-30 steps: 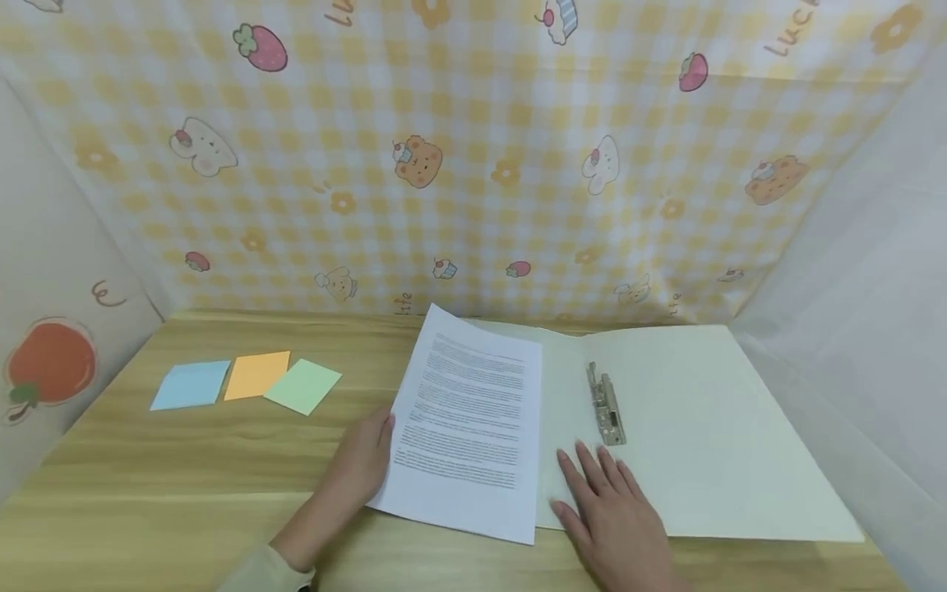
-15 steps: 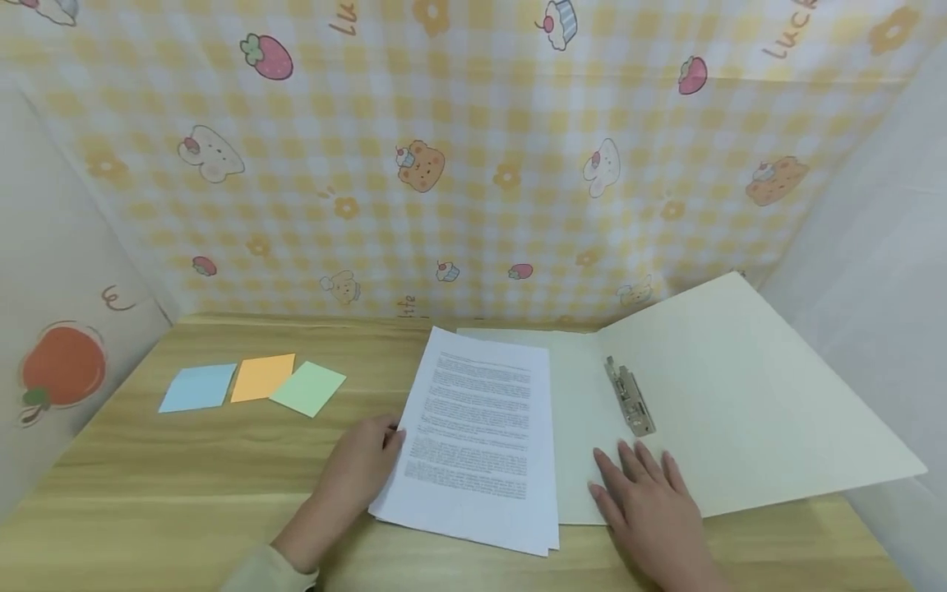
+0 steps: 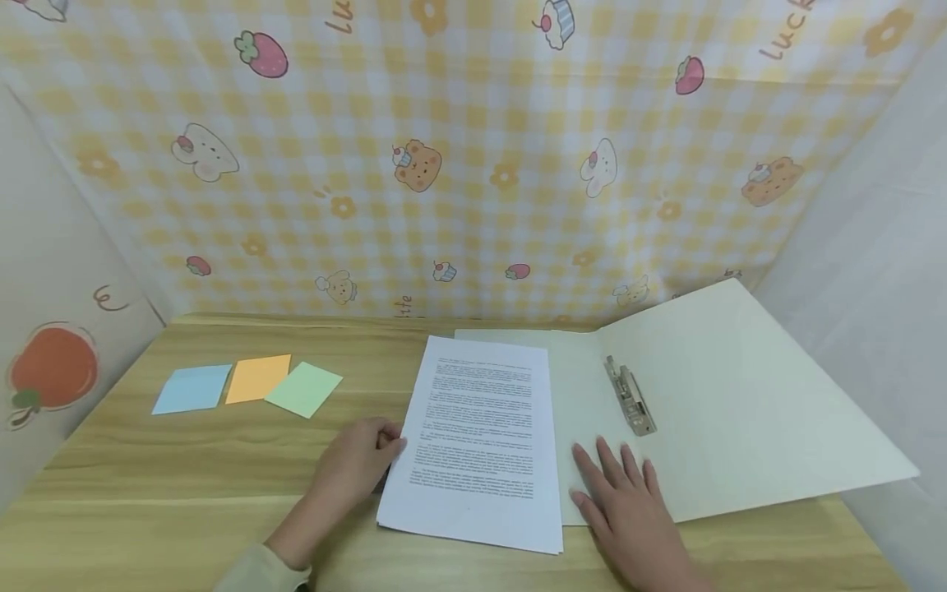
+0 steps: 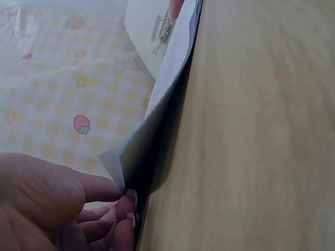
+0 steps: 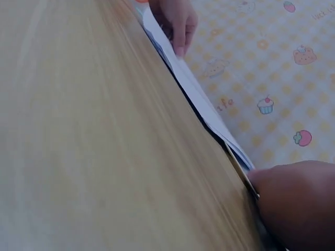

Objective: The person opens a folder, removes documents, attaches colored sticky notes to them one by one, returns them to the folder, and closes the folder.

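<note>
A stack of printed paper sheets point(image 3: 477, 436) overlaps the left part of an open cream file folder point(image 3: 577, 427). My left hand point(image 3: 358, 460) pinches the stack's left edge; in the left wrist view its thumb and fingertips point(image 4: 131, 197) meet at the raised edge of the sheets point(image 4: 144, 138). With fingers spread, my right hand point(image 3: 629, 510) rests on the folder near its lower edge, just right of the sheets. A metal lever clip point(image 3: 630, 399) is fixed inside the folder beside the crease. The folder's right cover point(image 3: 747, 411) slants upward.
Blue point(image 3: 194, 389), orange point(image 3: 257, 378) and green sticky notes point(image 3: 304, 389) lie on the wooden table point(image 3: 148, 477) at the left. A yellow checked cloth point(image 3: 473, 214) hangs along the back, with pale side walls at left and right.
The folder's right cover has risen from lying flat. The sheets have come down toward me and sit more evenly stacked. My right hand went right, then slightly back left.
</note>
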The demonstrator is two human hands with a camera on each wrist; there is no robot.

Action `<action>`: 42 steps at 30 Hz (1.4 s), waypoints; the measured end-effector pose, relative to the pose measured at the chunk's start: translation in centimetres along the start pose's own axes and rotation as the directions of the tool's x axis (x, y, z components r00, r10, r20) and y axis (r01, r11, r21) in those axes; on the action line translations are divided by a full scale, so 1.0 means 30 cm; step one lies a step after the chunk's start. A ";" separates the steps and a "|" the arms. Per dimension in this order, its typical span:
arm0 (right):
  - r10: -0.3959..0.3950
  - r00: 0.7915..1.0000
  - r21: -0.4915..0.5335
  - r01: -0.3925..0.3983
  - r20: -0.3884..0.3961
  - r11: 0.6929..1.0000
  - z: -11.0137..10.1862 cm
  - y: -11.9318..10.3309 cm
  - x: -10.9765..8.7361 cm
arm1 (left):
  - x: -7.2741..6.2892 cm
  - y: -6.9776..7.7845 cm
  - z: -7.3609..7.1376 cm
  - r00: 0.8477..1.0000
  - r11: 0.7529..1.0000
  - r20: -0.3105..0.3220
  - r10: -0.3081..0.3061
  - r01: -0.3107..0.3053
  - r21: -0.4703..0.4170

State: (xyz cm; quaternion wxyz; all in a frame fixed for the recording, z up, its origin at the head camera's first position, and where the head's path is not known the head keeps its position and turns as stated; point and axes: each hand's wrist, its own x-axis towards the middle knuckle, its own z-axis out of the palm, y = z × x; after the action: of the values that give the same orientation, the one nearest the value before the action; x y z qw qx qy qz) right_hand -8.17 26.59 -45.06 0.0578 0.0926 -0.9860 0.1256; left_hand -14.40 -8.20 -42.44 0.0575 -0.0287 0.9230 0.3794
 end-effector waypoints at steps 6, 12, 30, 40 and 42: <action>0.014 1.000 -0.069 -0.015 -0.014 0.997 -0.009 0.011 0.001 | 0.008 -0.007 -0.012 1.000 1.000 0.003 -0.013 0.013 -0.016; 0.045 0.999 -0.074 -0.045 0.006 0.996 -0.039 0.079 0.011 | 0.013 -0.006 -0.019 1.000 1.000 -0.026 -0.007 0.007 0.008; 0.020 0.997 -0.059 -0.025 -0.072 0.998 -0.033 0.088 0.004 | 0.025 -0.016 -0.028 0.999 0.993 -0.052 0.003 0.003 0.116; 0.040 0.998 0.021 -0.039 -0.050 0.999 0.012 0.027 -0.003 | 0.019 -0.003 -0.027 0.998 0.989 -0.058 -0.004 0.012 0.145; 0.064 0.997 0.028 -0.062 -0.044 0.998 0.004 0.041 0.003 | 0.020 0.000 -0.026 0.999 0.990 -0.053 -0.013 0.021 0.142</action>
State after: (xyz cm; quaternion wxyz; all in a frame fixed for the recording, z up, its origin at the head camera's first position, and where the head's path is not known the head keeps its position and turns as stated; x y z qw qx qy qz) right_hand -8.52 27.73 -45.44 0.0748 0.0594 -0.9852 0.1424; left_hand -15.07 -8.76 -41.96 0.0387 -0.0422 0.9486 0.3111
